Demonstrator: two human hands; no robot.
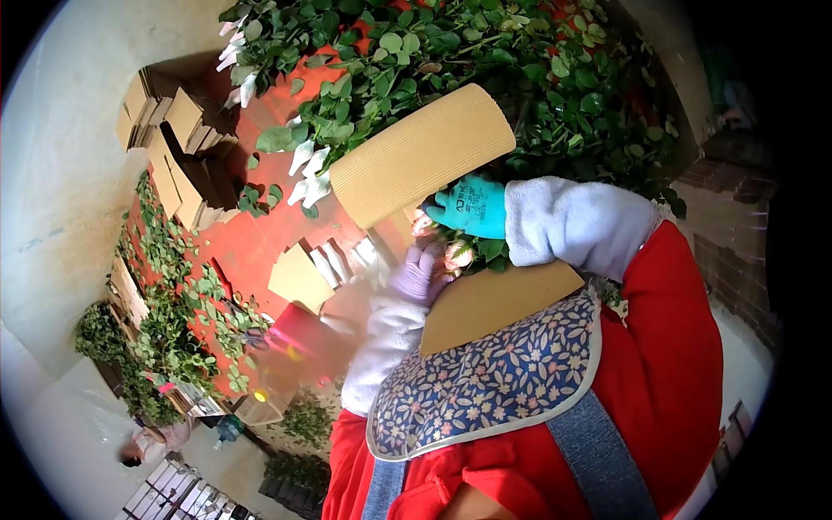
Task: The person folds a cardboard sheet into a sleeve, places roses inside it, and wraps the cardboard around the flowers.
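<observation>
My left hand (pixel 419 276), in a thin purple glove, curls its fingers against pale pink roses (pixel 458 256). From the other side, my right hand (pixel 472 206), in a teal glove with dark fingertips, closes around the upper blooms of the same bunch; its fingers are partly hidden. Green leaves show beneath its palm. A curved sheet of corrugated cardboard (pixel 425 156) stands just beyond the right hand. Closer to my body, a flat cardboard piece (pixel 498 303) lies under the roses, against my flowered apron (pixel 494 377).
Leafy rose stems (pixel 537 78) cover the far side of the red table (pixel 238 247), some with white-wrapped heads (pixel 308 178). Folded cardboard stacks (pixel 186 156) stand at the left. A pink object (pixel 299 329) and loose leaves lie nearer. Another person (pixel 152 442) is at lower left.
</observation>
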